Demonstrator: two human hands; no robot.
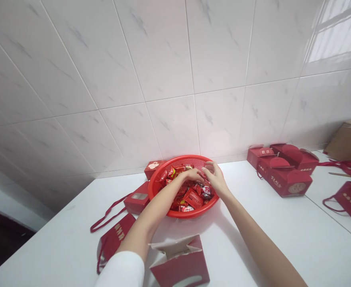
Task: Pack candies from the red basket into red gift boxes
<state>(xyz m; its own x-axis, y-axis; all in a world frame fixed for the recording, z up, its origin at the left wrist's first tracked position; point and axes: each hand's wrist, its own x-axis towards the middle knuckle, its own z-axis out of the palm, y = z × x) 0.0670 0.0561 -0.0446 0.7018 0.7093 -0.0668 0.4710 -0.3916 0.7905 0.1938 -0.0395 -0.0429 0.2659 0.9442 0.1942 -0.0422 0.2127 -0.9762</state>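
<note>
A red plastic colander (pixel 185 214) holds wrapped candies (pixel 193 198), mostly red, some with yellow or white. My left hand (pixel 193 175) is inside the rim, low over the candies, its fingers stretched toward the right and partly bent; nothing shows in them. Beside it, my right hand (pixel 215 178) reaches over the colander's right rim. Its thumb and fingers are apart, and I see no candy between them. In front of the colander stands a dark red gift box (pixel 183 265) with its top unfolded, near my left forearm.
Left of the colander are a red box with a ribbon handle (pixel 136 198), a dark red box (pixel 117 237) and a small red box (pixel 153 169). Several closed red boxes (pixel 285 175) stand at right. Farther right are another red box (pixel 350 201) and a cardboard box (pixel 347 141). A tiled wall (pixel 169 127) backs the white table.
</note>
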